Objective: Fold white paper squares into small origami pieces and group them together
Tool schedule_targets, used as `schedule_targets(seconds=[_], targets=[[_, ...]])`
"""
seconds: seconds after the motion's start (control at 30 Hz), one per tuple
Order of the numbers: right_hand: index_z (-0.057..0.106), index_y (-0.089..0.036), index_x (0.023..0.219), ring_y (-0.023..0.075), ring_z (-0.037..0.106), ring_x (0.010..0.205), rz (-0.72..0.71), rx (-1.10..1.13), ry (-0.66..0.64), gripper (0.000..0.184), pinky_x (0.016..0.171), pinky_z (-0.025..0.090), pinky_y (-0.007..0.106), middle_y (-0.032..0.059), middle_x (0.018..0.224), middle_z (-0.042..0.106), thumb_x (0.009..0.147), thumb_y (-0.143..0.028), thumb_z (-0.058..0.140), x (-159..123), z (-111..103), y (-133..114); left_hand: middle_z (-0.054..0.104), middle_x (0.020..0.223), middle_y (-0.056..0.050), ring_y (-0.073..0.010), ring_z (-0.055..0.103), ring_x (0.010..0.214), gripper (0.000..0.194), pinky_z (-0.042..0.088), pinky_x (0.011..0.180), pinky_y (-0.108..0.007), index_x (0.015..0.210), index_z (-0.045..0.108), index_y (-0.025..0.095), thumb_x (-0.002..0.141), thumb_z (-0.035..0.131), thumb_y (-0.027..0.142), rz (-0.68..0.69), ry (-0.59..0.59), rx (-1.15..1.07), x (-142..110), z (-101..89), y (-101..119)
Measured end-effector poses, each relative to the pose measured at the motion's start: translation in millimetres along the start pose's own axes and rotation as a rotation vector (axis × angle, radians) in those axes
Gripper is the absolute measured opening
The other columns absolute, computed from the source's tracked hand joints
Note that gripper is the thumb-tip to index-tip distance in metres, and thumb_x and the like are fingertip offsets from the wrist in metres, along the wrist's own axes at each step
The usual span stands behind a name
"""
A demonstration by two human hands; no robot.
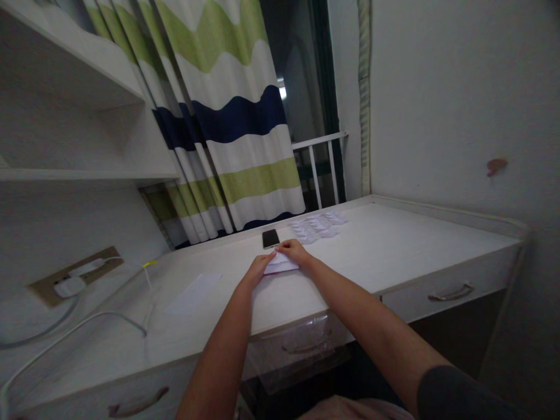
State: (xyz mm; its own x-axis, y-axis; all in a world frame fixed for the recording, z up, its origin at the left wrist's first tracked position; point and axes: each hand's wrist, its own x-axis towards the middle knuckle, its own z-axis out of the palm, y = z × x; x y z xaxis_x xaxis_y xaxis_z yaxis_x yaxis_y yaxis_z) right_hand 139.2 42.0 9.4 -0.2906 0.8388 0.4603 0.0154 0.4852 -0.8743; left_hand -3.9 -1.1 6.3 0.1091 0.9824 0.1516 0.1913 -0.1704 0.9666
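Observation:
Low over the middle of the white desk [238, 303], my two hands meet at a folded white sheet of paper [283, 263]. Fingers of my left hand [261, 265] are closed on its left side. At the top edge, my right hand [294, 250] pinches it, thumb and fingertips close to the left thumb. A thin reddish edge shows beneath the paper; what it belongs to I cannot make out. Just beyond the hands lies a dark phone [270, 238]. Several small folded white paper pieces [317, 226] sit in rows behind and right of my right hand.
Flat white sheets [195, 293] lie on the desk to the left. A pale cable [100, 315] and a power strip with plugs [72, 283] are at far left, under a shelf [87, 174]. A striped curtain [254, 140] hangs behind; drawers line the front.

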Motion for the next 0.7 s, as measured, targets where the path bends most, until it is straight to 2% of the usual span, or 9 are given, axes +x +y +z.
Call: schedule_targets(seconds=[0.23, 0.43, 0.7], targets=[[0.066, -0.013, 0.059, 0.0095, 0.047, 0.051, 0.016, 0.006, 0.035, 0.016, 0.05, 0.032, 0.022, 0.0009, 0.053, 0.059, 0.06, -0.027, 0.061, 0, 1, -1, 0.056, 0.053, -0.002, -0.0133, 0.05, 0.053, 0.038, 0.039, 0.05, -0.026, 0.058, 0.06, 0.012, 0.056, 0.064, 0.05, -0.01, 0.011, -0.024, 0, -1.4, 0], [0.065, -0.012, 0.06, 0.0102, 0.048, 0.053, 0.006, 0.011, 0.086, 0.018, 0.051, 0.033, 0.022, 0.0016, 0.055, 0.059, 0.061, -0.028, 0.059, 0, -2, -2, 0.062, 0.067, -0.006, -0.0161, 0.055, 0.063, 0.036, 0.047, 0.058, -0.031, 0.07, 0.062, 0.011, 0.06, 0.065, 0.045, -0.073, 0.001, -0.206, -11, 5.7, 14], [0.064, -0.011, 0.058, 0.0089, 0.044, 0.051, 0.018, 0.02, 0.126, 0.019, 0.048, 0.031, 0.021, 0.0007, 0.052, 0.056, 0.06, -0.029, 0.059, 1, -3, -5, 0.064, 0.069, -0.007, -0.0168, 0.058, 0.062, 0.032, 0.05, 0.06, -0.031, 0.07, 0.062, 0.01, 0.067, 0.061, 0.042, -0.065, 0.004, -0.207, -9, 5.1, 12]])
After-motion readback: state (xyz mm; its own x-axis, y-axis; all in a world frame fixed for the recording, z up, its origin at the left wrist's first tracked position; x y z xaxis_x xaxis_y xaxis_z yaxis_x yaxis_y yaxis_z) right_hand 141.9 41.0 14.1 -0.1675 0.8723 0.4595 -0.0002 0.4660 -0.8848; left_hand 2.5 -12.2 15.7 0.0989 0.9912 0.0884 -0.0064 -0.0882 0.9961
